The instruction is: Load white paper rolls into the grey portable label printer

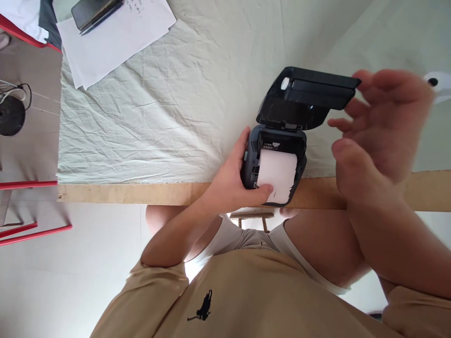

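A small dark portable printer (251,159) sits at the table's front edge with its lid (278,108) raised and tilted back. Inside the printer body lies white paper (277,171), its right edge ragged. My left hand (234,180) grips the printer's left side, fingers along the casing and the thumb on the paper. At the raised lid's right corner is my right hand (384,126), palm showing and fingers apart. Its fingertips meet or nearly meet that corner; I cannot tell whether they touch.
A pale wrinkled cloth (158,122) covers the table, whose wooden edge (123,193) runs along the front. White sheets (120,51), a phone (93,11) and a pen (102,19) lie at the back left. A white object with a black dot (440,84) lies far right.
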`<move>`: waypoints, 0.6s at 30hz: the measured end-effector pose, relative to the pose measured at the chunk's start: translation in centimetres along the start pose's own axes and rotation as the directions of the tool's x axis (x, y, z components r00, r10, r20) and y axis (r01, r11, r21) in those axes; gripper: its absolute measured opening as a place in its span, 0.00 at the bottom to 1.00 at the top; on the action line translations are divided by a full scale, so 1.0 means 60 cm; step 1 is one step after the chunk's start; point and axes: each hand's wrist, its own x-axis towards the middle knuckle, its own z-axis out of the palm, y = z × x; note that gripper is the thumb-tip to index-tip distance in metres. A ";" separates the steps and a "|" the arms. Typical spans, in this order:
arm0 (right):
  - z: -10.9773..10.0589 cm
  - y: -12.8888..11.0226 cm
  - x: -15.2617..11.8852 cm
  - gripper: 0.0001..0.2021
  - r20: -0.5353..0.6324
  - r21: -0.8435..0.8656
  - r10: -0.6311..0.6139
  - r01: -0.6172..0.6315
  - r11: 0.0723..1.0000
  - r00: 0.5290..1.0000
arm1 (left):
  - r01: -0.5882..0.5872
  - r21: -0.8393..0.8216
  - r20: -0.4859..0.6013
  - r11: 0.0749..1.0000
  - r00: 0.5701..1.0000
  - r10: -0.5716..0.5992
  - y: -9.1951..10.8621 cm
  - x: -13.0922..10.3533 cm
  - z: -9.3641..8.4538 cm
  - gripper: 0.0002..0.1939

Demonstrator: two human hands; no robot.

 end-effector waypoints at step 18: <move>-0.003 0.037 -0.006 0.34 0.416 -0.029 -0.066 0.086 0.996 0.907 | 0.038 -0.146 0.062 0.989 0.998 -0.029 0.017 0.000 0.008 0.55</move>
